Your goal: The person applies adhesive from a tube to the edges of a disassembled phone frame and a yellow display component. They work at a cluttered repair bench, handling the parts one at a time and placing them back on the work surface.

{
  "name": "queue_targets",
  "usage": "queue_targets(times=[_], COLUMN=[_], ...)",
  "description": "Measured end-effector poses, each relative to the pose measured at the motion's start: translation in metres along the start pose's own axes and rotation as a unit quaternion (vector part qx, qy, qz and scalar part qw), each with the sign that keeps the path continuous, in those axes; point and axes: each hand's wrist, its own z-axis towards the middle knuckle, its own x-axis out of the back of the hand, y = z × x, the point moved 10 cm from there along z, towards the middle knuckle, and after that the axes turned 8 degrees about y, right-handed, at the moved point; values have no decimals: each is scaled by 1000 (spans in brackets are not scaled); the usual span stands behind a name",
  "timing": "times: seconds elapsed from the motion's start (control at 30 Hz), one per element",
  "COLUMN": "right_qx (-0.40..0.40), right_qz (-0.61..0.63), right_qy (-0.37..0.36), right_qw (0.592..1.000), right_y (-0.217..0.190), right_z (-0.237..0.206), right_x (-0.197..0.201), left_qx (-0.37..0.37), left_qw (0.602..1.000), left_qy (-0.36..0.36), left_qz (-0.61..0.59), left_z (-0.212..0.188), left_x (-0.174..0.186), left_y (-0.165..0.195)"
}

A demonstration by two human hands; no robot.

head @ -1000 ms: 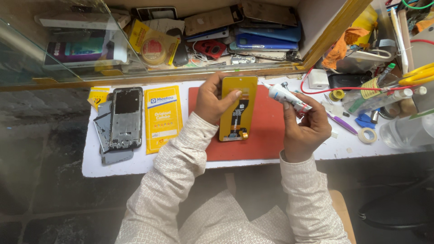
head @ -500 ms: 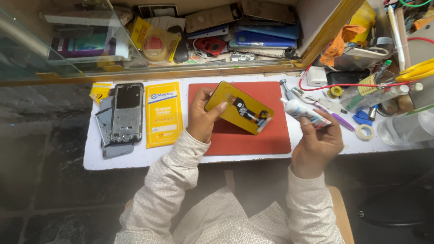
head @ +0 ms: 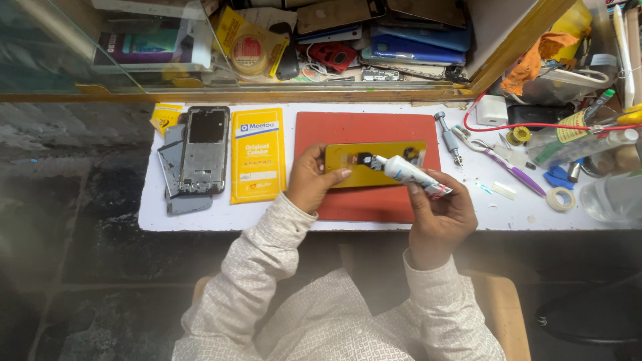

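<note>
My left hand [head: 311, 182] grips the left end of a yellow phone back panel [head: 374, 164], which lies flat and lengthwise over the red work mat [head: 364, 127]. My right hand [head: 438, 217] holds a small white glue tube [head: 409, 174], its dark nozzle touching the panel near the middle. Small dark parts sit on the panel around the nozzle.
A black phone frame [head: 204, 150] on grey panels and a yellow packet [head: 257, 164] lie left of the mat. To the right are a screwdriver [head: 448, 139], tweezers, a purple tool [head: 511, 172], a tape roll [head: 560, 198] and bottles. A cluttered shelf [head: 348, 40] runs behind.
The panel went from upright in my left hand, through a tilt, to lying flat on the mat. My right hand brought the tube down from the right onto the panel.
</note>
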Motion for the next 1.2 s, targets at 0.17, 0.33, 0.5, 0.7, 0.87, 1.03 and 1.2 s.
queue_targets(times=[0.17, 0.33, 0.5, 0.7, 0.87, 1.03, 1.2], right_qx=[51, 159, 203, 209, 231, 233, 226], right_qz=[-35, -133, -181, -198, -202, -214, -222], right_qy=[-73, -122, -128, -130, -141, -145, -145], right_qw=[995, 971, 954, 949, 941, 938, 937], right_y=[-17, -39, -45, -41, -42, -42, -40], right_z=[-8, -12, -10, -9, -8, -7, -6], right_x=[-29, -53, -61, -64, -69, -71, -71], left_qx=[-13, 13, -6, 6, 3, -2, -4], left_qw=[999, 999, 1000, 1000, 1000, 1000, 1000], left_qy=[5, -5, -4, 7, 13, 16, 17], left_qz=[41, -41, -21, -16, -2, 14, 23], left_z=[-4, -5, -5, -4, -5, -5, -6], left_x=[-10, -8, -9, -9, -9, -10, -12], left_y=[-8, -15, -15, -18, -18, -15, -10])
